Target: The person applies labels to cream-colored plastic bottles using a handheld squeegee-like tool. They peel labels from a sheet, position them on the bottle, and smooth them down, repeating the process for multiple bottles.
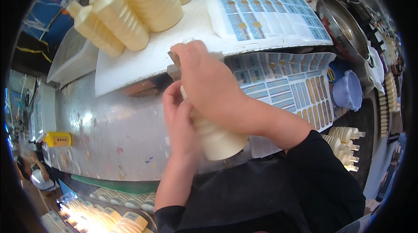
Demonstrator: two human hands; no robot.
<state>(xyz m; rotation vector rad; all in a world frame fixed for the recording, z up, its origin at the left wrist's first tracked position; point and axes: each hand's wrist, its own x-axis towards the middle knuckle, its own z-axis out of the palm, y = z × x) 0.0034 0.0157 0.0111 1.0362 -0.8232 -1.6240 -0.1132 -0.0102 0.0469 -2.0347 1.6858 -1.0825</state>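
A cream ribbed bottle is tilted in front of my body, its base toward me. My left hand is closed round its side, fingers curled near the upper end. My right hand is closed above the left, over that upper end, and hides it. A thin flat brownish piece juts from the right fingertips. Grey cloth-like material shows beneath that hand; I cannot tell exactly what it is. Past my right wrist lies a sheet of blue and gold labels.
Several cream bottles stand on a white board, beside another label sheet. At right are a metal pan, a purple bucket and more bottles. A yellow bottle lies far left; another person is beyond.
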